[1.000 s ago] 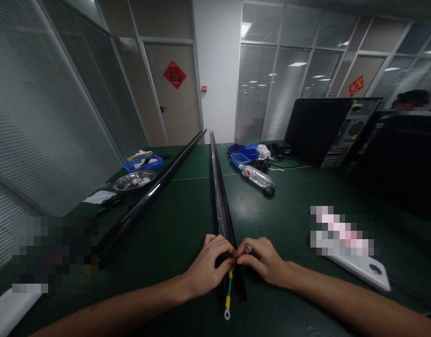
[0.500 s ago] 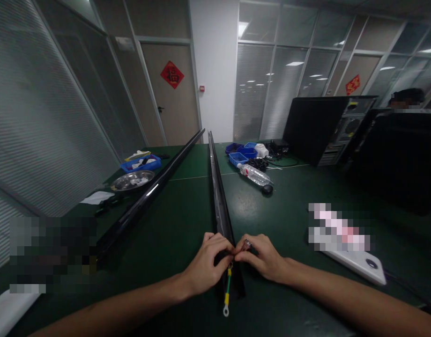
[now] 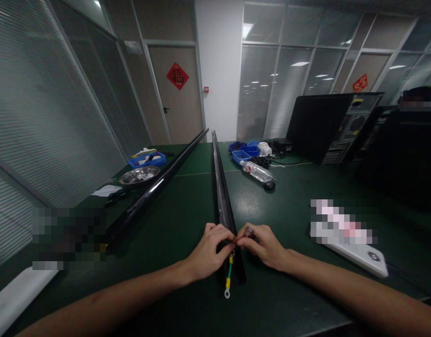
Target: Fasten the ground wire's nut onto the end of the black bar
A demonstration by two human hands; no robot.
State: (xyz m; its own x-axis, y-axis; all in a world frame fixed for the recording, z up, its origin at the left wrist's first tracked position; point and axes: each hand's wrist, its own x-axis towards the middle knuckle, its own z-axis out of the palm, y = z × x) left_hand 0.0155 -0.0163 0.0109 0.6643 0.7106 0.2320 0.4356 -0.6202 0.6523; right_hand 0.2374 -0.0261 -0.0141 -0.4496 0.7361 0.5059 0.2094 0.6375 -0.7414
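Observation:
Both my hands meet over the near end of a long black channel-shaped strip (image 3: 225, 213) that runs away from me across the table. My left hand (image 3: 213, 248) is closed, thumb and forefinger pinched together at the strip. Fingertip to fingertip with it, my right hand (image 3: 261, 245) is also pinched and wears a ring. Whatever lies between the fingertips is hidden. Just below them a short green-and-yellow wire (image 3: 230, 271) with a ring terminal (image 3: 227, 293) at its lower end lies along the strip; its upper end is close to my left thumb.
A second long black strip (image 3: 155, 187) lies to the left, near a metal dish (image 3: 140, 175) and a blue tray (image 3: 147, 159). Blue bins (image 3: 241, 157), a plastic bottle (image 3: 258, 172) and cables stand further back. At right are a white device (image 3: 359, 257), a computer tower (image 3: 317, 126) and a person.
The view has shifted slightly, so the scene sits a little to the right and the near things higher. Both hands keep their pinch at the same spot on the strip.

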